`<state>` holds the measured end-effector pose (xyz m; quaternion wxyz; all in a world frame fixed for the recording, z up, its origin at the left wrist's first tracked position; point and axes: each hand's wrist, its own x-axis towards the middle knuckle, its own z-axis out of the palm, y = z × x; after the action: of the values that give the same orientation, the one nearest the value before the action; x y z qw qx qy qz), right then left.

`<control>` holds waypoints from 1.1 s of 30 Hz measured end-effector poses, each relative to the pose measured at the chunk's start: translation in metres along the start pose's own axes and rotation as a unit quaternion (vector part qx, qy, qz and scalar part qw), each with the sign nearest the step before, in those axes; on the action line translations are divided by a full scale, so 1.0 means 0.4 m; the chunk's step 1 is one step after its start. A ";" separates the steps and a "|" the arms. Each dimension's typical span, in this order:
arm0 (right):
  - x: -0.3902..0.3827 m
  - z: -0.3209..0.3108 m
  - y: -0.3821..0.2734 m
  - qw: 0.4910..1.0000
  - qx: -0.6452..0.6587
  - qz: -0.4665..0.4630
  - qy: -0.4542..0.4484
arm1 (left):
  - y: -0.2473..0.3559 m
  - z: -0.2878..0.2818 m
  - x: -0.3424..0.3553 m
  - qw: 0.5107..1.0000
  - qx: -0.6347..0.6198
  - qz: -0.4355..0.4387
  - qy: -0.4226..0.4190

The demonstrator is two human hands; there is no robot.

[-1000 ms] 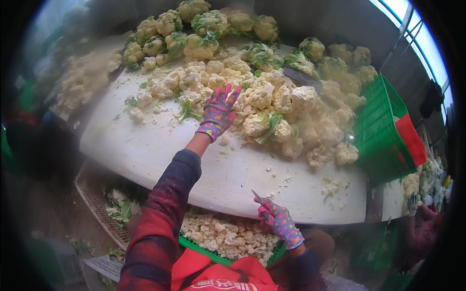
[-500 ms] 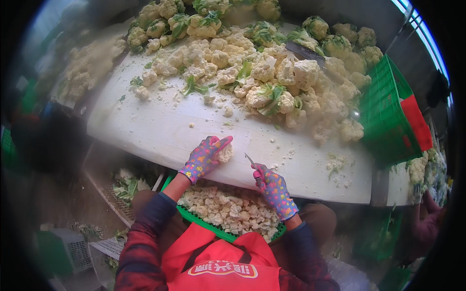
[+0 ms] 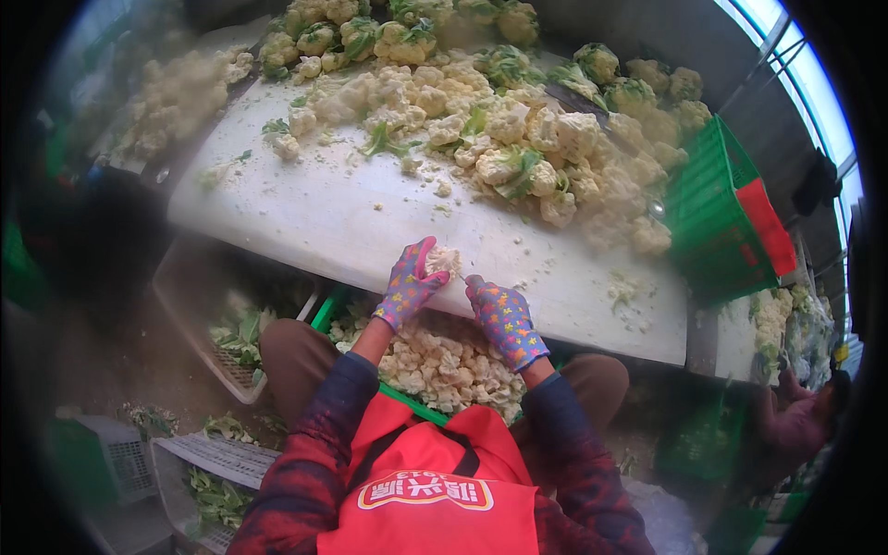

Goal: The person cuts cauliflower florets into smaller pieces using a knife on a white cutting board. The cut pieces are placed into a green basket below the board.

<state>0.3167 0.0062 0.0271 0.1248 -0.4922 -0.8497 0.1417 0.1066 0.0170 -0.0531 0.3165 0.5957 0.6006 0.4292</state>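
My left hand [image 3: 407, 285], in a flowered glove, grips a small pale cauliflower floret [image 3: 444, 260] over the near edge of the white table [image 3: 305, 213]. My right hand [image 3: 505, 319], gloved alike, is closed round a small knife [image 3: 464, 275]; little of the knife shows, and its tip is at or close beside the floret. Below both hands, between my knees, sits a green basket [image 3: 324, 314] holding many cut florets [image 3: 453, 372]. A large heap of cauliflower pieces [image 3: 546, 139] covers the table's far right part.
A green crate [image 3: 712, 222] with a red panel stands at the table's right end. Leafy whole cauliflowers [image 3: 407, 39] lie at the back. Crates with leaf trimmings [image 3: 217, 499] stand on the floor at left. Another person [image 3: 795, 416] is at far right.
My right hand has moved left, bringing the knife up to the floret. My left hand has shifted slightly right and up with the floret. The whole view has tilted a little.
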 end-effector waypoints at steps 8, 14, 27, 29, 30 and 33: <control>0.053 0.056 -0.021 0.996 -0.052 0.039 -0.064 | 0.007 -0.009 0.017 0.998 -0.054 -0.018 0.023; 0.053 0.027 -0.007 0.998 -0.062 -0.020 -0.025 | 0.016 -0.030 0.027 0.998 -0.040 -0.044 -0.019; 0.076 -0.001 0.106 0.908 0.346 0.191 -0.138 | 0.008 -0.020 -0.024 0.975 -0.204 -0.089 0.005; 0.035 0.004 0.080 0.952 0.251 0.146 -0.098 | 0.007 -0.014 -0.042 0.951 -0.293 -0.093 0.016; 0.016 0.016 0.058 0.972 0.201 0.100 -0.066 | 0.007 -0.011 -0.050 0.956 -0.280 -0.080 0.030; -0.016 0.075 -0.009 0.995 0.098 0.020 -0.026 | 0.008 -0.001 -0.063 0.963 -0.257 -0.067 0.057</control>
<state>0.3064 -0.0046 0.0001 0.1476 -0.4909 -0.8245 0.2398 0.1100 -0.0084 -0.0537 0.4521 0.4275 0.5258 0.5800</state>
